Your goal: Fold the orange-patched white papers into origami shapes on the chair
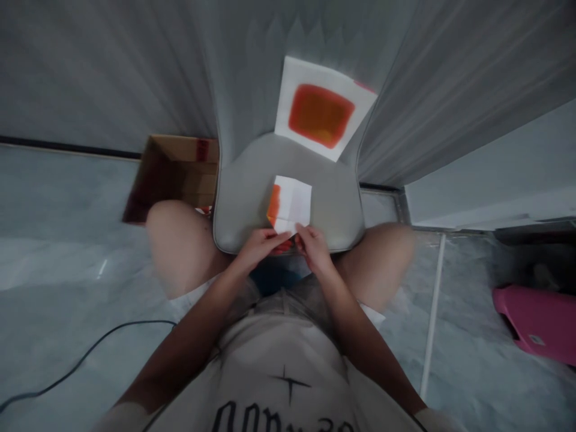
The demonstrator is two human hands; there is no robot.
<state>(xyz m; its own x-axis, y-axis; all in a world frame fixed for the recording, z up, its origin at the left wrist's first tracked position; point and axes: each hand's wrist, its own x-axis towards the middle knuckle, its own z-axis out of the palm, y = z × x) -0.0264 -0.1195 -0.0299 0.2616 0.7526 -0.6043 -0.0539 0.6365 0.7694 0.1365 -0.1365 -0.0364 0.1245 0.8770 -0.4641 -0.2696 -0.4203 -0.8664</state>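
Observation:
A small folded paper (291,203), white with an orange edge on its left side, lies on the grey chair seat (243,198) in front of me. My left hand (260,243) and my right hand (312,245) both pinch its near edge at the front of the seat, fingertips almost meeting. A larger white sheet with an orange square in its middle (320,111) leans against the chair's backrest, beyond the folded paper. My bare knees flank the seat on both sides.
An open cardboard box (173,174) stands on the floor left of the chair. A dark cable (85,354) runs over the floor at the lower left. A pink object (535,321) lies at the right. Grey curtains hang behind the chair.

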